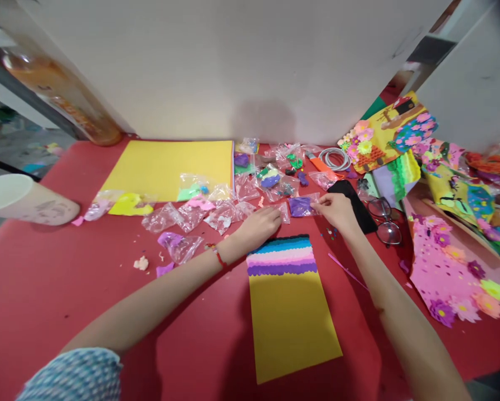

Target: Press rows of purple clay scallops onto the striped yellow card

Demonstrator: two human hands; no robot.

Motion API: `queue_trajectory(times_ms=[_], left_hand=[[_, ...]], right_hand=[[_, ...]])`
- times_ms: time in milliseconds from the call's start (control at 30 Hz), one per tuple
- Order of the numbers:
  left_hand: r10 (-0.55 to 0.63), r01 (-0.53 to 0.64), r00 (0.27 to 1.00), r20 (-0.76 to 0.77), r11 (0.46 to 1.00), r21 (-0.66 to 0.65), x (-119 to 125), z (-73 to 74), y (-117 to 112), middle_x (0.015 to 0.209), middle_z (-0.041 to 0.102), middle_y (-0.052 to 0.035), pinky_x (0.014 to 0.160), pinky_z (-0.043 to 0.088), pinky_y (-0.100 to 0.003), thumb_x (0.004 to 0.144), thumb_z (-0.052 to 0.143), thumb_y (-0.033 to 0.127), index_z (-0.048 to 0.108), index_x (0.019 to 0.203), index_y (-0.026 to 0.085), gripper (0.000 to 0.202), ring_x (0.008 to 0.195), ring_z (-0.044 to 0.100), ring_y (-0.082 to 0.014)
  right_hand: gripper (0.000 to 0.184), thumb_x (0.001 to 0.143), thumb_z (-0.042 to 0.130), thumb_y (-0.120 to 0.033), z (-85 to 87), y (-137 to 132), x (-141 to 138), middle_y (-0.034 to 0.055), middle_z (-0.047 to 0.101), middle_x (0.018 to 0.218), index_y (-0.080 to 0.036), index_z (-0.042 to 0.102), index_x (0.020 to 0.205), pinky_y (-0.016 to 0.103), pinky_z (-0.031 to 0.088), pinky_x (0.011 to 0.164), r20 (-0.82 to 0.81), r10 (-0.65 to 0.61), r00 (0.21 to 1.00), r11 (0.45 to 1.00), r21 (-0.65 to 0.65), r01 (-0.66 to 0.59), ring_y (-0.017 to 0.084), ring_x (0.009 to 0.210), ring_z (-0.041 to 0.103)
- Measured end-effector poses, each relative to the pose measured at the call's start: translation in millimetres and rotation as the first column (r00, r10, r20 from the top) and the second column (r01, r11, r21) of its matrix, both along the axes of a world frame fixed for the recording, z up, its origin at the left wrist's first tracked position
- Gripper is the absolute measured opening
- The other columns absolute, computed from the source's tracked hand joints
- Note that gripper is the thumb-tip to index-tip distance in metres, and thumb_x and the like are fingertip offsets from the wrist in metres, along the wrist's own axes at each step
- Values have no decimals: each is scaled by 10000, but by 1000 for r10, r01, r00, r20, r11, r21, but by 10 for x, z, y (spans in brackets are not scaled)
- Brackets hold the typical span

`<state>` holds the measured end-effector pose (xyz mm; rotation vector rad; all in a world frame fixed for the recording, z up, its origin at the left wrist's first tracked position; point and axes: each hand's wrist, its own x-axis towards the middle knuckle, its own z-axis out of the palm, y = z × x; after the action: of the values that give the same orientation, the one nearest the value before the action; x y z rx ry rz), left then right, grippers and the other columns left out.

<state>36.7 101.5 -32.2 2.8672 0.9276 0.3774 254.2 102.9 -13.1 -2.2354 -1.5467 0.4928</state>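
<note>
- Head view: yellow rectangular card [294,323] lies flat on the red tabletop [199,334]; wavy clay bands [281,259] cross its far end: dark outermost, then blues, pinks, purple. Rest bare.
- Right hand [336,211]: thumb and fingertips nearly together, pinching the right edge of a flat clear plastic bag of purple clay [300,206], just beyond the card.
- Left hand [262,225]: fingers curled, near card's far left corner; fingertips unclear, can't tell if gripping.
- Counts: one coiled white cable [334,160], one pair of thin-framed eyeglasses [388,233], one white cup [32,200].
- Cup cut off at left edge.
</note>
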Motion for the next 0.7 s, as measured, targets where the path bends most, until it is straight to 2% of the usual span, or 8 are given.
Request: queue_trajectory(times_ms=[100, 200, 300, 433, 600, 700], left_hand=[[-50, 51, 998, -30, 999, 16, -29, -66, -1, 948, 623, -116, 773, 469, -317, 922, 379, 138, 575, 986, 89, 212, 864, 593, -204], [-92, 94, 995, -49, 995, 38, -56, -85, 4, 1126, 578, -161, 840, 458, -356, 944, 364, 238, 510, 1148, 62, 306, 991, 569, -241], [-131, 135, 988, -81, 990, 48, -65, -69, 32, 1278, 499, -173, 902, 430, -378, 952, 341, 293, 494, 1193, 69, 363, 1099, 523, -267], [-158, 162, 981, -109, 986, 25, -32, -30, 72, 1225, 554, -155, 887, 432, -367, 960, 288, 238, 534, 1135, 82, 340, 1068, 546, -245], [-145, 146, 986, -83, 989, 4, 0, 12, 100, 1093, 619, -126, 841, 444, -332, 954, 280, 221, 546, 1099, 98, 327, 965, 582, -213], [-130, 132, 986, -108, 991, 17, 3, 25, 104, 1072, 618, -108, 822, 441, -314, 946, 284, 195, 541, 1112, 123, 314, 951, 577, -201]], right_hand=[[166, 662, 663, -350, 56, -98, 72, 30, 673, 664, -186, 649, 646, 252, 413, 583, -39, 44, 998, 999, 33, -43, 172, 664, 620], [172, 642, 672, -351, 91, -195, 108, 14, 657, 618, -185, 638, 613, 243, 408, 565, -72, 74, 995, 995, 65, -70, 156, 617, 604], [178, 636, 670, -354, 101, -261, 131, 7, 644, 589, -186, 631, 593, 244, 404, 554, -94, 89, 992, 992, 94, -80, 148, 582, 589], [190, 644, 660, -368, 80, -257, 184, 18, 644, 604, -181, 635, 623, 254, 404, 557, -88, 61, 994, 988, 146, -48, 153, 582, 585], [242, 680, 636, -402, 7, -124, 191, 22, 643, 586, -161, 636, 698, 250, 418, 527, -90, 18, 996, 983, 182, -1, 144, 517, 582], [209, 685, 645, -343, -23, -94, 132, 47, 666, 661, -152, 652, 770, 272, 443, 581, -38, -3, 999, 981, 192, 10, 175, 606, 613]])
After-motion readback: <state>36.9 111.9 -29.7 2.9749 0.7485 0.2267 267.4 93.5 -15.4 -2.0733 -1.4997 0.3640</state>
